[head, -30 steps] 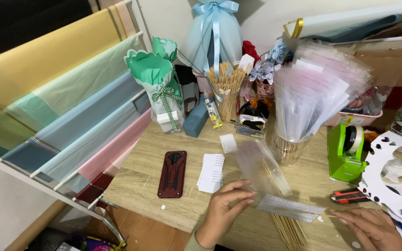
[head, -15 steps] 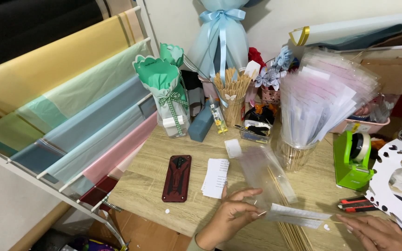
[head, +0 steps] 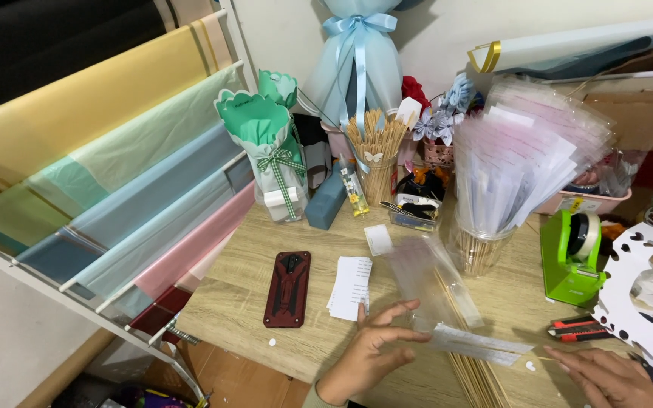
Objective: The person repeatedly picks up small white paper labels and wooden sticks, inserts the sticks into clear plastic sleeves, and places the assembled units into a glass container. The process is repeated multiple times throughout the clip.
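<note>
**Lighting and image quality: head view**

Scene is sitting under bright, even, diffuse light, apparently coming from above. Shadows are staying soft and short: faint ones under the phone [head: 287,289] and the green tape dispenser [head: 573,257]. Clear cellophane bags [head: 527,162] are catching mild sheen, nothing blowing out. White wall [head: 432,38] is running near clipping. Top left corner is falling off to dark. Wide lens is bending the paper roll rack [head: 115,166] at the left edge. Left hand [head: 368,355] and right hand [head: 606,376] are showing slight motion softness; desk centre is holding focus.
</note>
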